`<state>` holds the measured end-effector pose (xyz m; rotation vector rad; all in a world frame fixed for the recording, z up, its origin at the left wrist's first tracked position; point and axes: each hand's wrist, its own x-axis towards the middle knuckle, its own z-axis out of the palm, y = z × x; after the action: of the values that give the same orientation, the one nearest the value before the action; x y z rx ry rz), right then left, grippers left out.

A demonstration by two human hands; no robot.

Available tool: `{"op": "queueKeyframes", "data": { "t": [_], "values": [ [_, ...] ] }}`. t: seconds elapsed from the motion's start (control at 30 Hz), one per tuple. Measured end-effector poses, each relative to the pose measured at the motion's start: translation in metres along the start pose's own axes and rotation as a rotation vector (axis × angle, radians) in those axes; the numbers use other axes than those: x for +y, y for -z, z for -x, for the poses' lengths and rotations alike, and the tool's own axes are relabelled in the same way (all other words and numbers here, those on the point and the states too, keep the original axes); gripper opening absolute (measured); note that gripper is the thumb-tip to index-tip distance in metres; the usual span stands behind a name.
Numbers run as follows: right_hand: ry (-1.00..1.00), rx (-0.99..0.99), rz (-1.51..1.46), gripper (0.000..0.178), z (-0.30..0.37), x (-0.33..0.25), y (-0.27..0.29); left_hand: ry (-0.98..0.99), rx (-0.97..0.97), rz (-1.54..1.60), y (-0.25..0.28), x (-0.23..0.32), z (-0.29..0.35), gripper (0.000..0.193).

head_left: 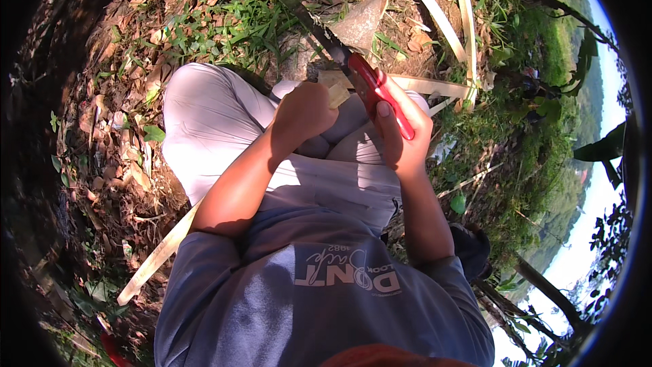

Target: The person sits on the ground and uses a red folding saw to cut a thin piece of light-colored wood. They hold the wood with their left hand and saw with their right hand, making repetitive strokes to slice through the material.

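Observation:
My right hand [406,132] is wrapped round the red handle of a long machete [370,85], thumb along the handle. Its dark blade points up and to the left, away from me, over the ground. My left hand [303,112] is closed on a pale, flat wooden strip [337,95], whose edge shows beside the fingers, just left of the machete handle. Another length of pale strip [435,86] runs out to the right behind my right hand. A further length [159,253] comes out beneath my left forearm. Whether these lengths join is hidden.
I sit with my legs bent, in light trousers [204,112]. More pale strips [467,27] lie on the ground at the far right. A stone [360,22] lies ahead of my knees. Dry leaves [129,156] cover the left side; green plants [516,163] grow on the right.

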<state>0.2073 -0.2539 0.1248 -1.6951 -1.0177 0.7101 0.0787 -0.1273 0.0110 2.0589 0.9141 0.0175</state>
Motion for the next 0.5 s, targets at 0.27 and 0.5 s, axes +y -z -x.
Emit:
{"op": "queueKeyframes", "data": {
  "t": [0.27, 0.5],
  "values": [
    [-0.146, -0.054, -0.026, 0.041, -0.016, 0.031, -0.017, -0.004, -0.006, 0.035, 0.004, -0.009, -0.007, 0.03],
    [-0.125, -0.108, 0.077, 0.041, 0.014, 0.023, 0.007, 0.004, -0.127, 0.147, 0.015, -0.001, -0.003, 0.026]
  ]
}}
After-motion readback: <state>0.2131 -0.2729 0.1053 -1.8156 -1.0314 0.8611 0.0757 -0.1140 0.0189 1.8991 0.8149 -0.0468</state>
